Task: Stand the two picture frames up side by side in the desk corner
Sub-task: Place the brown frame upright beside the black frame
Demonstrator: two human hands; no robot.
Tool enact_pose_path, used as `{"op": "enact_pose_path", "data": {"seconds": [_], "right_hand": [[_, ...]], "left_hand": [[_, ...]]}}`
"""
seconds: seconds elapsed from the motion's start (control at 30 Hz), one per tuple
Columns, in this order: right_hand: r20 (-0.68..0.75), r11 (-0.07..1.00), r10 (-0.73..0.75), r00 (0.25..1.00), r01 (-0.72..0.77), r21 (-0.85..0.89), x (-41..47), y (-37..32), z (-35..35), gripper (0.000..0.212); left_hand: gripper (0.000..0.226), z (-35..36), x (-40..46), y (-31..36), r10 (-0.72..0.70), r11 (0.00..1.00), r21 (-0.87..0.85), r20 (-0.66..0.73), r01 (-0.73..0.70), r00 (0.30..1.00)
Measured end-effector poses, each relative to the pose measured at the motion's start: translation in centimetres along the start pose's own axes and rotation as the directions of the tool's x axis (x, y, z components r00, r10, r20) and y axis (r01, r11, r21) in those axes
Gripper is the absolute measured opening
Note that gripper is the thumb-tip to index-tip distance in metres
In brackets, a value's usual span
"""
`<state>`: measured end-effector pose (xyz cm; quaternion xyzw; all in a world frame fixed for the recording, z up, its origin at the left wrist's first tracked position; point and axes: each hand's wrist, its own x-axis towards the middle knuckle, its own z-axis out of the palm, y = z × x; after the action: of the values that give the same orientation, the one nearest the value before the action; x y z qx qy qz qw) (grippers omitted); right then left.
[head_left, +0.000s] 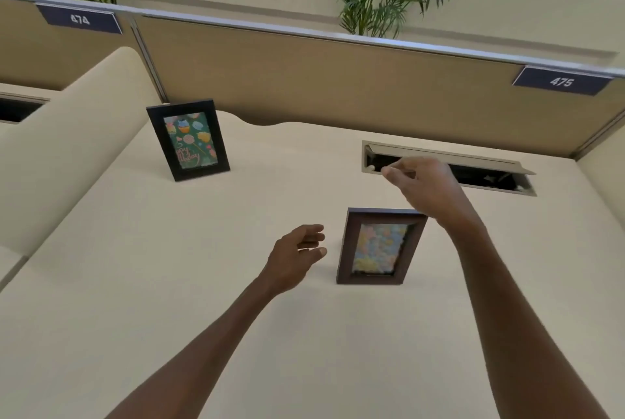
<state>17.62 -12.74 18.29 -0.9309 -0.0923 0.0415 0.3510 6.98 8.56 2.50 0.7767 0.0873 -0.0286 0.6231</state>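
2 upright frames, black frame, brown frame

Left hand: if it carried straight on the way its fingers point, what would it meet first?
Most likely the brown frame. The left hand is open, fingers pointing right toward that frame's left edge, with bare desk between. Depth is unclear from one view, so it might pass just in front.

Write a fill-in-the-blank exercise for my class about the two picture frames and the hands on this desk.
1. The black frame stands in the desk's far ___ corner.
2. The brown frame stands between the two ___.
3. The number plate at right reads ___.

Missing words: left; hands; 475
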Motion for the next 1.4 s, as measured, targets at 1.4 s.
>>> {"op": "enact_pose_path", "data": {"seconds": [1.4], "right_hand": [[0.191, 0.976, -0.036, 0.981, -0.007, 0.219, 14.2, -2.8, 15.5, 0.031]], "left_hand": [[0.03, -11.9, 11.2, 0.0, 0.03, 0.998, -0.027, -0.586, -0.056, 0.81]]}}
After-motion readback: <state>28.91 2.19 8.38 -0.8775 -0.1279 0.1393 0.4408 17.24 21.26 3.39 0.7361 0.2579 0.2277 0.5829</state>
